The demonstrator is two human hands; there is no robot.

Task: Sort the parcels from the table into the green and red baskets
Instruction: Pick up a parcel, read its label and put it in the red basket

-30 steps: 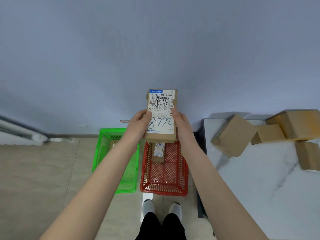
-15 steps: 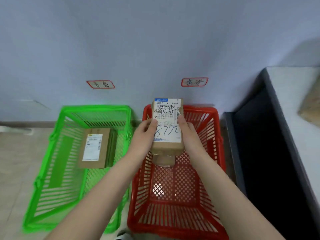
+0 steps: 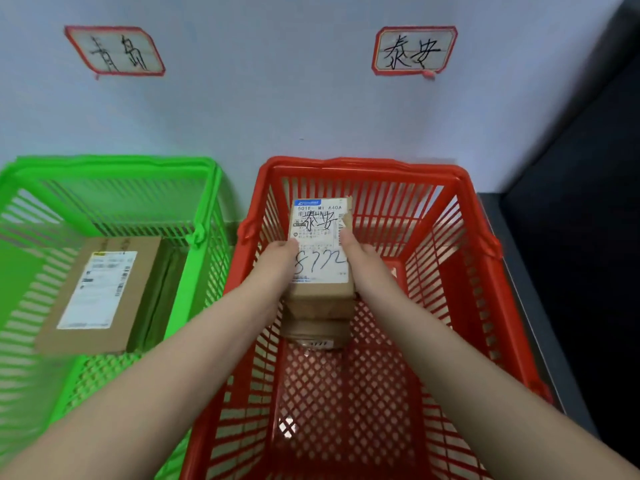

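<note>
A small brown parcel [image 3: 320,251] with a white label and handwritten marks is inside the red basket [image 3: 450,188], low over another brown parcel [image 3: 317,332] that lies on the basket floor. My left hand [image 3: 277,259] grips the held parcel's left side and my right hand [image 3: 360,258] grips its right side, thumbs on the label. The green basket [image 3: 114,164] stands to the left and holds one flat brown parcel [image 3: 100,292] with a white label.
Two red-framed handwritten signs are on the wall, the left sign [image 3: 116,51] above the green basket and the right sign [image 3: 414,51] above the red one. A dark table side [image 3: 575,237] rises close on the right of the red basket.
Both hands have lowered the parcel from chest height down into the red basket. The view has tilted down and closed in; the table with its parcels has left the frame.
</note>
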